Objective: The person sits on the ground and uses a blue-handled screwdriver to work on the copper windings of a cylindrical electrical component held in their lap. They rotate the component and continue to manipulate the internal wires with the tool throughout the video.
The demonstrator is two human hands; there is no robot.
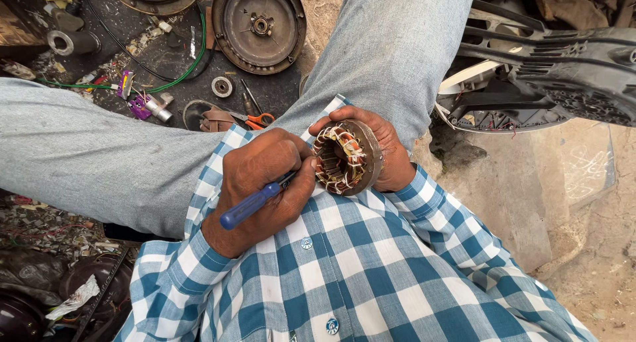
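The left hand is wrapping tight around a blue-handled screwdriver, with the tip pointing toward 2 o'clock into the motor stator. That stator is sitting over the lap, right at center frame, with the right hand cupping its outer rim from the 3 o'clock side. It's looking like a rusty-brown laminated ring with copper coils laced in white string. Probably heavy and stiff for its size, but the windings are likely scratching easily, so gripping the iron rim seems safest. Orange-handled scissors are lying up at 11 o'clock.
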